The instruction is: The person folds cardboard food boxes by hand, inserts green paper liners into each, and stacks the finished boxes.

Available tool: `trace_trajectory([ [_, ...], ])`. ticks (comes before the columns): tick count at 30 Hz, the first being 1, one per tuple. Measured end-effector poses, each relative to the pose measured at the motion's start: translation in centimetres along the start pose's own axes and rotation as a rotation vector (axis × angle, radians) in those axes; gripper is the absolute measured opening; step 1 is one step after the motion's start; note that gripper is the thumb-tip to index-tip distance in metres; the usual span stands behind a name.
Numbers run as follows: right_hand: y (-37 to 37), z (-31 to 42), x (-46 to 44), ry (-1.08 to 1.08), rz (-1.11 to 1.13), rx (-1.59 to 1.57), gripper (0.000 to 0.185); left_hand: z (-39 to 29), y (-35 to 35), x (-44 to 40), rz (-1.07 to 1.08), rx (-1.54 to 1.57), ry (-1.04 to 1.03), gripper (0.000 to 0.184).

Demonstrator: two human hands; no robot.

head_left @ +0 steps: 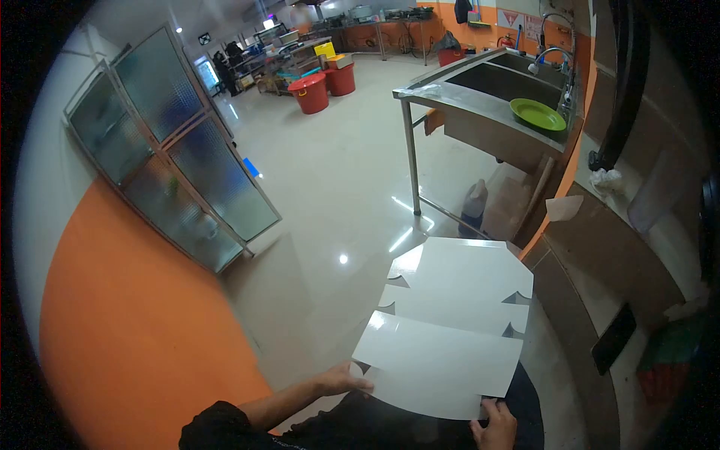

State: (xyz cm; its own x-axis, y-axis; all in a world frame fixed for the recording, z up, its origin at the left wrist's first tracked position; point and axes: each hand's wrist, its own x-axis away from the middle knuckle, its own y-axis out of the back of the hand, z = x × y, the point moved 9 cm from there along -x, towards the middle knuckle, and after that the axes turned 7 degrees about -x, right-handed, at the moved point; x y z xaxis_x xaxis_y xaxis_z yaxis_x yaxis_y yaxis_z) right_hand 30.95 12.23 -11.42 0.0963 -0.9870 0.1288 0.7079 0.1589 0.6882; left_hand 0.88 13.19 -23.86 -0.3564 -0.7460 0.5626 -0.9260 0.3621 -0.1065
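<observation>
A flat white cardboard box blank (442,360) with notches cut into its sides lies over my lap, stretching away from me. Creases split it into panels, and the far end has angled corners. At its near left corner my left hand (346,380) is closed on the edge, thumb on top beside a small flap. My right hand (495,426) pinches the near right corner by another notch, with the fingers curled at the edge. The undersides of both grips are hidden by the card.
Ahead right stands a steel sink (480,116) with a green plate (538,115) on its edge and a jug (473,204) beneath. A glass-paned door (172,142) stands at the left. Red bins (310,94) are further back. A dark phone-like slab (613,339) lies at right.
</observation>
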Motion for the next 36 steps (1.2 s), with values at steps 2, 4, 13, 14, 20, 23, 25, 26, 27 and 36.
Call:
trace_trajectory([
  [2, -0.1, 0.0, 0.0, -0.008, 0.01, 0.023, 0.041, 1.2, -0.1, -1.0, 0.081, 0.128, -0.031, 0.055],
  [4, -0.1, 0.1, 0.0, -0.007, 0.014, 0.036, 0.041, 2.2, 0.0, -1.7, 0.128, 0.206, -0.017, 0.056],
  [13, -0.5, -0.2, -0.1, -0.002, 0.023, 0.04, 0.039, 1.7, -0.2, -1.1, 0.171, 0.282, 0.049, 0.057],
  [14, -0.5, -0.2, -0.1, -0.001, 0.024, 0.037, 0.039, 1.5, 0.0, -1.0, 0.143, 0.262, 0.037, 0.058],
  [20, -0.6, -0.4, -0.2, 0.022, 0.036, 0.041, 0.04, -4.6, -0.5, 2.8, -0.042, -0.092, 0.138, 0.07],
  [23, -0.7, -0.5, -0.2, 0.034, 0.035, 0.028, 0.039, -5.4, -0.8, 3.2, -0.068, -0.134, 0.156, 0.069],
  [25, -0.6, -0.4, 0.0, 0.034, 0.027, 0.025, 0.039, -6.0, -1.3, 3.7, -0.088, -0.111, 0.16, 0.069],
  [26, -0.6, -0.5, 0.1, 0.029, 0.022, 0.025, 0.039, -6.0, -1.2, 3.7, -0.099, -0.123, 0.153, 0.067],
  [27, -0.6, -0.5, 0.1, 0.026, 0.019, 0.025, 0.039, -6.0, -1.2, 3.6, -0.109, -0.135, 0.146, 0.065],
  [36, -0.3, 0.2, 0.2, 0.067, -0.009, 0.017, 0.039, -2.8, -0.3, 2.0, -0.114, -0.233, -0.009, 0.033],
])
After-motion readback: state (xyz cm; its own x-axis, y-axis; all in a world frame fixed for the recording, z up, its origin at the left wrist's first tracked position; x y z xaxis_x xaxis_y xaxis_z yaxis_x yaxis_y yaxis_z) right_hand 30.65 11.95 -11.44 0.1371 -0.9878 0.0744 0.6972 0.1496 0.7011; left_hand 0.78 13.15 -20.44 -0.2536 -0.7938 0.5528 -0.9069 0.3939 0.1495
